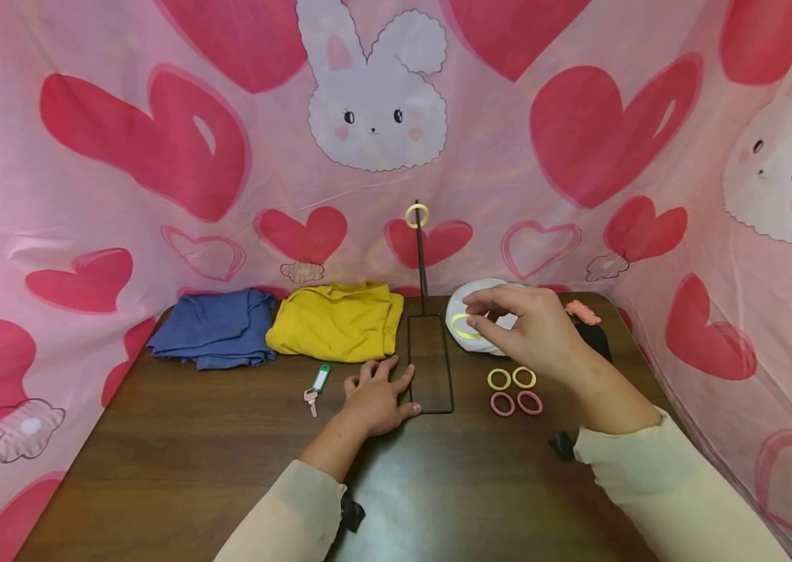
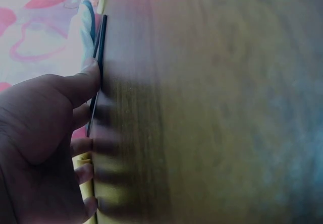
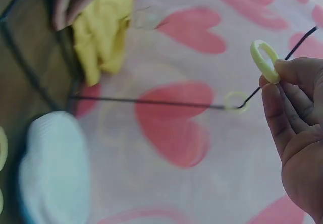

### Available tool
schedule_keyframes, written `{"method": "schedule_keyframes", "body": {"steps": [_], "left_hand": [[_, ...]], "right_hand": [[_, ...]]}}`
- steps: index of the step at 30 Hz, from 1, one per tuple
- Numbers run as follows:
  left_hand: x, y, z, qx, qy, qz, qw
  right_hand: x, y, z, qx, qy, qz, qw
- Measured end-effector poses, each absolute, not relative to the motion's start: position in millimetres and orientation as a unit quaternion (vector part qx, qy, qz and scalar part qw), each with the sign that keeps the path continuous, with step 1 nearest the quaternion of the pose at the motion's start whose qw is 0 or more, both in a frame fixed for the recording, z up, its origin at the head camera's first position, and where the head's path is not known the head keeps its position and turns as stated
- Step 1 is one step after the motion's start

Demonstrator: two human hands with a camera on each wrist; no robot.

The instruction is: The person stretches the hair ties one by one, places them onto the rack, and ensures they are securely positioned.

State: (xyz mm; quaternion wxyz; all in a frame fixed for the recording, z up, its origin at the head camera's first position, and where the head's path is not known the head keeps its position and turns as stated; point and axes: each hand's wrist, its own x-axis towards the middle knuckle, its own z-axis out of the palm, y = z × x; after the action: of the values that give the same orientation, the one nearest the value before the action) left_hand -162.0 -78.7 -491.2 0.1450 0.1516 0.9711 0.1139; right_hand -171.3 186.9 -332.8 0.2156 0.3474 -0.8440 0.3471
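Observation:
My right hand (image 1: 534, 324) is raised over the right part of the table, pinching a yellow hair tie (image 3: 266, 68) between thumb and fingertips. A black wire stand (image 1: 421, 261) has a flat rectangular base and an upright rod; another yellow hair tie (image 1: 417, 226) hangs near its top. My left hand (image 1: 376, 400) lies low with fingers spread, thumb and index finger touching the left edge of the base. Below my right hand lie two yellow hair ties (image 1: 498, 388) and two pink hair ties (image 1: 502, 414) on the table.
Behind my left hand sit a folded blue cloth (image 1: 216, 328) and a folded yellow cloth (image 1: 335, 324). A key (image 1: 310, 398) with a green tag lies left of that hand. Partly hidden at right are a white fabric item (image 1: 462, 300), a coral scrunchie (image 1: 584, 312) and something black (image 1: 595, 339).

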Motion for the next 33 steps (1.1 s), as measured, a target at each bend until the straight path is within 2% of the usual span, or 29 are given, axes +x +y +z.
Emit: {"method": "schedule_keyframes", "body": {"steps": [7,15,26,33], "left_hand": [[-164,-80,-494,0.15,0.972,0.115,0.142],[-162,-80,-493,0.154,0.972,0.113,0.138],[-162,-80,-491,0.155,0.972,0.111,0.14],[-163,-80,-492,0.155,0.971,0.113,0.139]], "right_hand": [[-165,162,-303,0.389,-0.798,0.39,0.242],[-160,149,-285,0.419,-0.761,0.436,0.233],[-157,145,-280,0.433,-0.752,0.433,0.243],[-168,145,-284,0.415,-0.759,0.432,0.255]]}}
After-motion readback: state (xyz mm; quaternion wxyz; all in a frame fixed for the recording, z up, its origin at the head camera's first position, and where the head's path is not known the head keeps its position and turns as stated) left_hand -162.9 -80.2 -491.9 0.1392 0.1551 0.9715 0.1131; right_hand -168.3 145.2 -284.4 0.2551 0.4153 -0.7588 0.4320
